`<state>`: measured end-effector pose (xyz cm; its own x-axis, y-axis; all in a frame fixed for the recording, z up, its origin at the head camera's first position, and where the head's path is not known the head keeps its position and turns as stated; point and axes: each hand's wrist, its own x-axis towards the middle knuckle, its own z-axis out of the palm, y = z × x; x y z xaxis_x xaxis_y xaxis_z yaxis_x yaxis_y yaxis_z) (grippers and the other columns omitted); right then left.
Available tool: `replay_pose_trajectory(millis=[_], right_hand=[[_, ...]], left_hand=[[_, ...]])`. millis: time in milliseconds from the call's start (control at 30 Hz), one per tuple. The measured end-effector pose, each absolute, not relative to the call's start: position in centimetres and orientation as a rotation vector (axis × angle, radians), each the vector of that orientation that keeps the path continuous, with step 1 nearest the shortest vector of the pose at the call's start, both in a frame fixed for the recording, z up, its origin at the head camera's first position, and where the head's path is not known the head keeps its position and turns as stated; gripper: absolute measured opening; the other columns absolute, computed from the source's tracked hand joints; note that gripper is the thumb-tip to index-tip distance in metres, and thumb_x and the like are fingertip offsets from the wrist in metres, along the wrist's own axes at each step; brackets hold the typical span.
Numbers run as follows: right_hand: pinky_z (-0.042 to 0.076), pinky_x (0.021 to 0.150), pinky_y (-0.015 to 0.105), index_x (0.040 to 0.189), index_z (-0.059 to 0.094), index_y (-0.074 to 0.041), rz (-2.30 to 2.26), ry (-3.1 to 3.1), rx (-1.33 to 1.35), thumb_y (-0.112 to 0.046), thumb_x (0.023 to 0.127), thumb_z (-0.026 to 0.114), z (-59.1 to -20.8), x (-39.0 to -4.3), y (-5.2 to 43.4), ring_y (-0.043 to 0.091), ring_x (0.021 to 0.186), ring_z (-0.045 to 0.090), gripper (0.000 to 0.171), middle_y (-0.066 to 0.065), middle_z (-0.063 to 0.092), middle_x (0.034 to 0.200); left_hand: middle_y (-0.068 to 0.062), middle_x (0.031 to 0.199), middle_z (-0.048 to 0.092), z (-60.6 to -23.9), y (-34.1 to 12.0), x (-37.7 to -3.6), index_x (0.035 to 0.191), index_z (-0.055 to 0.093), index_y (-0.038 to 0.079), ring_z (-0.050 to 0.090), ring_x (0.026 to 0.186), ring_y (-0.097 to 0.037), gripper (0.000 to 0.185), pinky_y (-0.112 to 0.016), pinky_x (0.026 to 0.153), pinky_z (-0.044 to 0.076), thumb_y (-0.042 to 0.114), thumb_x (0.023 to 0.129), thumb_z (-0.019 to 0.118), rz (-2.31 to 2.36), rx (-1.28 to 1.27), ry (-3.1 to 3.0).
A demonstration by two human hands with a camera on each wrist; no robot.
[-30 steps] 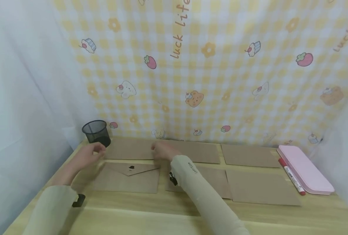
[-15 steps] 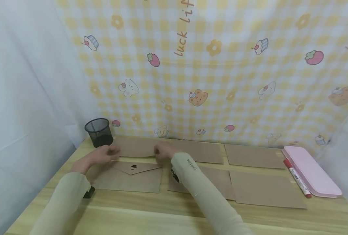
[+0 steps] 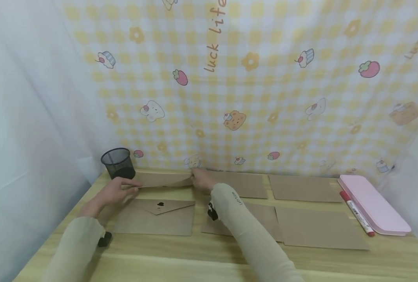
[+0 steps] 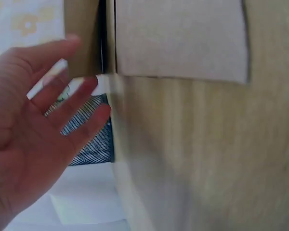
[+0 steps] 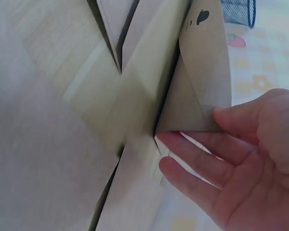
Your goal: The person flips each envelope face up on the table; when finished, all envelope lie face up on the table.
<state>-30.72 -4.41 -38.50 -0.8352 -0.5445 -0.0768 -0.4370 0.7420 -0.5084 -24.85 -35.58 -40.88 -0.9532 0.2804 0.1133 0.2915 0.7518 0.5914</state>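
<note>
A brown kraft-paper envelope (image 3: 164,180) at the back left is tilted up off the wooden table, its near edge bowed. My left hand (image 3: 113,194) pinches its left end, with the thumb (image 4: 70,43) on one face and fingers behind. At the other end my right hand (image 3: 202,181) pinches a corner between thumb (image 5: 226,118) and fingers. The right wrist view shows a flap with a small black hat print (image 5: 202,17) on the raised envelope's underside. In front lies another envelope (image 3: 152,225), flap side up, with the same kind of print.
Several more brown envelopes lie plain side up in two rows, including one front right (image 3: 321,229) and one back right (image 3: 304,188). A black mesh pen cup (image 3: 118,162) stands at the back left. A red-capped marker (image 3: 357,213) lies beside a pink case (image 3: 374,203).
My left hand has moved from beside the pen cup to the envelope's left end. The back-left envelope has gone from lying flat to tilted up between both hands.
</note>
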Motion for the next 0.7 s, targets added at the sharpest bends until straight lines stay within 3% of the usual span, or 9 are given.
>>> replay_pose_trajectory(millis=[133, 233, 300, 400, 467, 533, 633, 700], right_hand=[[0.043, 0.062, 0.025, 0.079, 0.051, -0.002, -0.855, 2.693, -0.753, -0.008, 0.097, 0.046, -38.6, -30.8, -3.6, 0.014, 0.064, 0.045, 0.020, 0.006, 0.050, 0.079], [0.038, 0.057, 0.024, 0.068, 0.040, -0.007, -1.020, 2.703, -0.708, -0.010, 0.096, 0.049, -38.8, -30.6, -3.1, 0.013, 0.061, 0.039, 0.029, 0.003, 0.043, 0.075], [0.035, 0.054, 0.022, 0.064, 0.036, -0.009, -1.145, 2.736, -0.651, -0.012, 0.094, 0.054, -39.0, -30.4, -2.9, 0.011, 0.058, 0.036, 0.035, 0.000, 0.039, 0.069], [0.030, 0.046, 0.020, 0.057, 0.033, -0.012, -1.319, 2.740, -0.533, -0.016, 0.091, 0.059, -39.6, -30.0, -2.6, 0.010, 0.046, 0.030, 0.043, -0.003, 0.032, 0.052], [0.027, 0.042, 0.020, 0.052, 0.033, -0.013, -1.398, 2.729, -0.488, -0.019, 0.091, 0.060, -39.9, -29.8, -2.5, 0.009, 0.042, 0.026, 0.048, -0.005, 0.028, 0.046], [0.024, 0.039, 0.020, 0.049, 0.034, -0.012, -1.437, 2.716, -0.452, -0.022, 0.091, 0.060, -40.0, -29.7, -2.6, 0.008, 0.040, 0.023, 0.050, -0.005, 0.027, 0.044], [0.024, 0.037, 0.019, 0.050, 0.050, -0.004, -1.466, 2.723, -0.437, -0.024, 0.092, 0.059, -39.9, -29.9, -2.8, 0.007, 0.038, 0.027, 0.047, 0.000, 0.040, 0.043], [0.025, 0.038, 0.019, 0.058, 0.062, 0.001, -1.464, 2.746, -0.429, -0.024, 0.092, 0.059, -39.7, -30.0, -3.1, 0.007, 0.039, 0.030, 0.042, 0.006, 0.052, 0.048]], left_hand=[[-0.015, 0.103, 0.067, -41.4, -35.5, -24.9, 0.102, 0.065, -0.001, 0.055, 0.107, -0.040, 0.025, -0.053, 0.088, 0.043, 0.022, 0.092, 0.060, -1.129, -0.371, -2.851], [-0.013, 0.092, 0.068, -41.5, -35.3, -24.8, 0.095, 0.054, 0.000, 0.062, 0.092, -0.028, 0.030, -0.039, 0.079, 0.046, 0.028, 0.092, 0.060, -1.196, -0.247, -2.786], [-0.008, 0.074, 0.063, -41.4, -35.2, -24.7, 0.088, 0.046, 0.002, 0.058, 0.073, -0.018, 0.034, -0.031, 0.068, 0.043, 0.032, 0.090, 0.062, -1.249, -0.186, -2.749], [-0.005, 0.063, 0.055, -41.6, -35.2, -24.4, 0.075, 0.041, -0.002, 0.051, 0.065, -0.015, 0.046, -0.028, 0.058, 0.041, 0.036, 0.087, 0.065, -1.371, -0.103, -2.713], [-0.005, 0.068, 0.059, -41.6, -35.2, -24.1, 0.069, 0.046, -0.006, 0.056, 0.069, -0.017, 0.051, -0.028, 0.060, 0.045, 0.038, 0.086, 0.066, -1.421, -0.053, -2.707], [-0.011, 0.086, 0.068, -41.5, -35.3, -24.0, 0.073, 0.060, -0.009, 0.064, 0.084, -0.025, 0.051, -0.034, 0.069, 0.051, 0.039, 0.086, 0.065, -1.438, -0.039, -2.711], [-0.020, 0.103, 0.066, -41.0, -35.3, -24.1, 0.093, 0.069, -0.008, 0.065, 0.091, -0.032, 0.049, -0.042, 0.079, 0.051, 0.041, 0.088, 0.062, -1.397, -0.054, -2.743], [-0.021, 0.103, 0.065, -40.5, -35.3, -24.2, 0.102, 0.069, -0.006, 0.065, 0.090, -0.033, 0.049, -0.045, 0.081, 0.050, 0.041, 0.089, 0.060, -1.366, -0.067, -2.759]])
